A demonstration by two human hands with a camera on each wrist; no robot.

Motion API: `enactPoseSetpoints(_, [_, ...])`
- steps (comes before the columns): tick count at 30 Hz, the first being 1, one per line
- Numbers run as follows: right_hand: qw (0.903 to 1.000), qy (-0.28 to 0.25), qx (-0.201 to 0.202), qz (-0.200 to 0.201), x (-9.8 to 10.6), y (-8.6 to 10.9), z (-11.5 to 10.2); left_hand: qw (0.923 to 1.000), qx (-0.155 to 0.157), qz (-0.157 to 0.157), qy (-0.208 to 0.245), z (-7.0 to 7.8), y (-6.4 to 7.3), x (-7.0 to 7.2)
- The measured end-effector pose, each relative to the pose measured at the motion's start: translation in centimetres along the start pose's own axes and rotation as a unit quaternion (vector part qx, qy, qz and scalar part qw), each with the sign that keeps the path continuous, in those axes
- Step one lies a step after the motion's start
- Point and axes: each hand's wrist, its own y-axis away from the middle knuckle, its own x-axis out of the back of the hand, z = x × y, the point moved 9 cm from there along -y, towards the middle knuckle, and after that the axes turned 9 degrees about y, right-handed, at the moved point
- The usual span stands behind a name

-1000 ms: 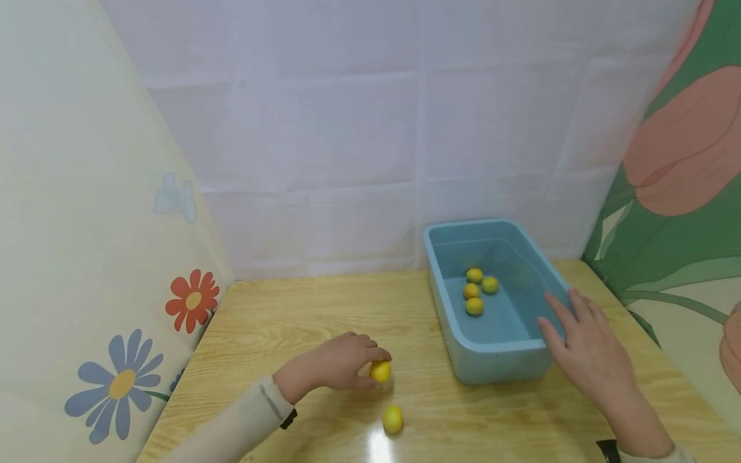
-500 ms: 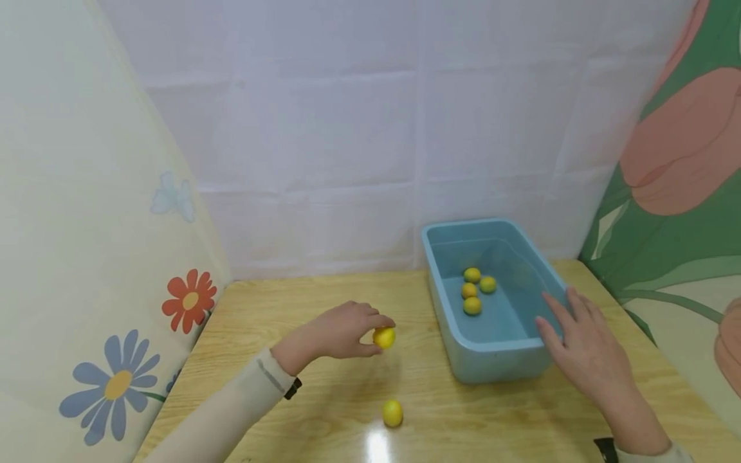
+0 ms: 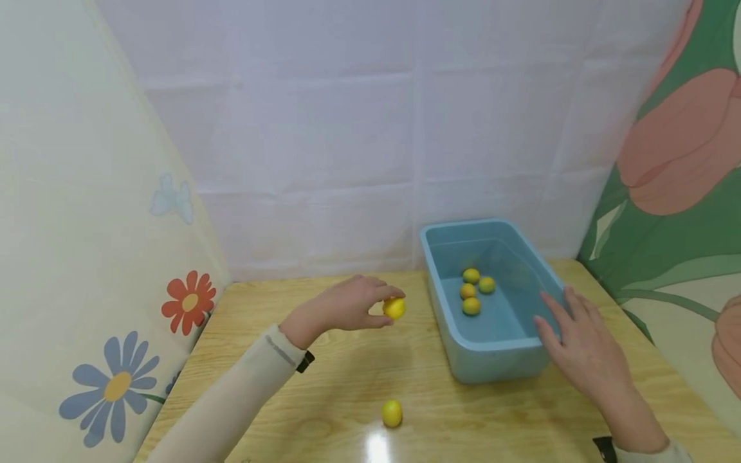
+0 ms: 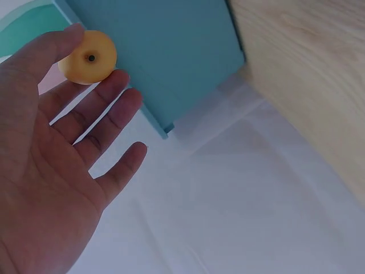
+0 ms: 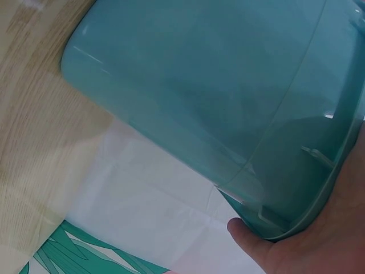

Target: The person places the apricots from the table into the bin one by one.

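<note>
My left hand (image 3: 353, 305) pinches a small yellow citrus fruit (image 3: 395, 308) between thumb and fingers, raised above the table left of a blue plastic bin (image 3: 498, 347). In the left wrist view the fruit (image 4: 102, 45) shows a dark stem spot, with the other fingers spread apart. My right hand (image 3: 593, 350) rests at the bin's near right corner, fingers fairly straight and reaching over the rim. The right wrist view has that hand (image 5: 319, 242) against the rim, most of its fingers hidden. A second yellow citrus fruit (image 3: 392, 413) lies on the table.
Inside the bin, several yellow-green citrus fruits (image 3: 471, 306) are grouped toward the left. The bin stands on a wooden table (image 3: 278, 411) near a white cloth backdrop (image 3: 312, 141). Printed flower panels flank both sides, one with a red flower (image 3: 189, 302).
The left hand has lifted its citrus fruit off the table, moving it up, away from the body and slightly right. The right hand stays at the bin's corner.
</note>
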Motion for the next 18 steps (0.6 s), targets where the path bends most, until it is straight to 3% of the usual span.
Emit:
enactPoseSetpoints(9, [1.0000,-0.005,0.005,0.003,0.1,-0.2,-0.1,0.9997,-0.009,0.021,0.008,0.5,-2.4,2.4])
enactPoseSetpoints(18, [1.0000,-0.001,0.001,0.000,0.0,0.0,-0.1,0.9974,0.018,0.013,0.068,-0.4,-5.2,3.0])
